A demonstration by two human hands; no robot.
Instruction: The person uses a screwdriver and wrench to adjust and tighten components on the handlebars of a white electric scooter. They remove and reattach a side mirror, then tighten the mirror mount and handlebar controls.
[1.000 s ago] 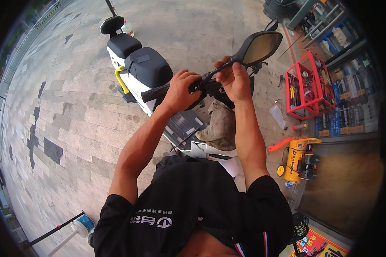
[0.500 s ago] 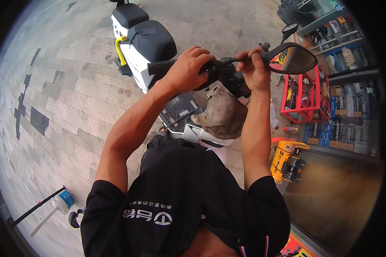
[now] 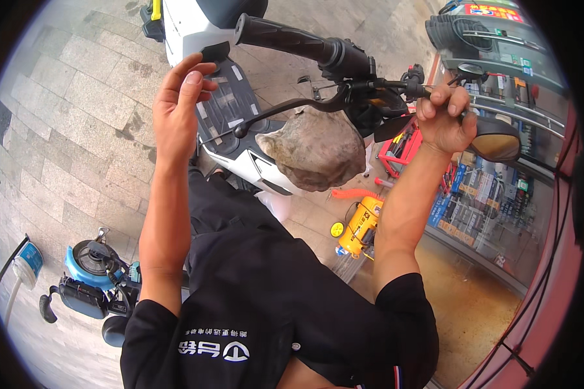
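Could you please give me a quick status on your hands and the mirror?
Left hand open, off the grip. Right hand holding mirror by its stem. Lever between the hands.

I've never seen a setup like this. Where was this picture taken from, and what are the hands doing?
There is no robot: a person works bare-handed. The fisheye camera is worn on the head and looks down, so straight edges bend near the rim. Ahead is a white scooter. The right hand curls at the stem of a mirror, apparently gripping it. The left hand is raised, holding nothing visible, apart from the black grip. A dirty grey cloth covers part of the scooter's front. A yellow compressor stands on the ground.
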